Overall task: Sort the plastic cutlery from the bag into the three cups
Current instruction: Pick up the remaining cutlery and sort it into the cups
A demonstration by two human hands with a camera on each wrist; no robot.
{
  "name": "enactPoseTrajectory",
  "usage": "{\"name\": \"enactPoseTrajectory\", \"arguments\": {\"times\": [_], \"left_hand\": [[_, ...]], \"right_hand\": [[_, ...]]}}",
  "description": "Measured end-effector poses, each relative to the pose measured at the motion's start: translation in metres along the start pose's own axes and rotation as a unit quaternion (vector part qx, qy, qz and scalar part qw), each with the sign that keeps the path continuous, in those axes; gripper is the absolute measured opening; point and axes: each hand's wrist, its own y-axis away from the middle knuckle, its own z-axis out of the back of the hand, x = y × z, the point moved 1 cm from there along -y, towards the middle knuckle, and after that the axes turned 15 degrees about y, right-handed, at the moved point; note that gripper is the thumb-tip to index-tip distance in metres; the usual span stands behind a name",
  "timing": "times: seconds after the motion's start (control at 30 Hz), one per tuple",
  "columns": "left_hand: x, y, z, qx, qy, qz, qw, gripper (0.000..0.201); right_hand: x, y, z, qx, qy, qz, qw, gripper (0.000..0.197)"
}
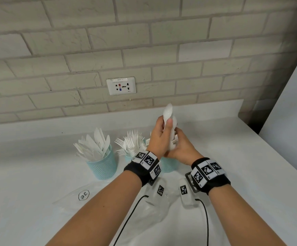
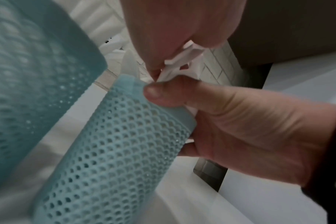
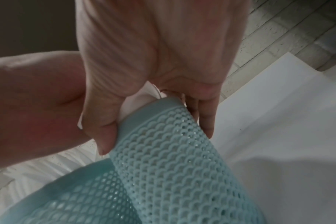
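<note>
Bag label "3E", circled.

knife cup left | fork cup right | bag in front

We can read little here. On the clear plastic bag, lying flat near the front edge of the bench, a black oval encloses two characters that look to us like "36" turned round; we cannot be sure of them. The white socket plate on the brick wall carries a small label along its top edge and tiny print beneath, both too small for us to make out. The wristbands bear square black-and-white code markers, without letters we can read.
</note>
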Motion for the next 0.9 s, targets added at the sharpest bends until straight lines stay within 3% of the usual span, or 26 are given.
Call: {"name": "enactPoseTrajectory", "arguments": {"times": [0.2,0.53,0.63,0.7,0.8,0.9], "left_hand": [[-0.003,-0.005,0.002,-0.027,0.056,0.016,0.998,0.020],[-0.028,-0.018,0.018,-0.085,0.039,-0.066,0.993,0.017],[-0.041,-0.023,0.022,-0.069,0.065,-0.071,0.993,0.017],[-0.041,-0.024,0.022,-0.054,0.026,-0.054,0.997,0.016],[-0.026,-0.018,0.021,-0.021,-0.131,0.011,0.991,0.010],[-0.013,-0.009,0.021,0.021,-0.223,0.047,0.973,0.028]], "right_hand": [[0.001,0.002,0.000,0.009,-0.027,-0.009,1.000,0.104],[-0.001,0.004,0.001,0.009,-0.023,-0.013,1.000,0.099],[-0.003,0.003,0.000,0.007,-0.018,-0.015,1.000,0.101],[-0.002,0.003,0.000,0.006,-0.019,-0.013,1.000,0.102],[0.000,0.003,0.001,0.010,-0.037,-0.007,0.999,0.101],[0.001,0.002,0.000,0.011,-0.041,-0.007,0.999,0.103]]}}
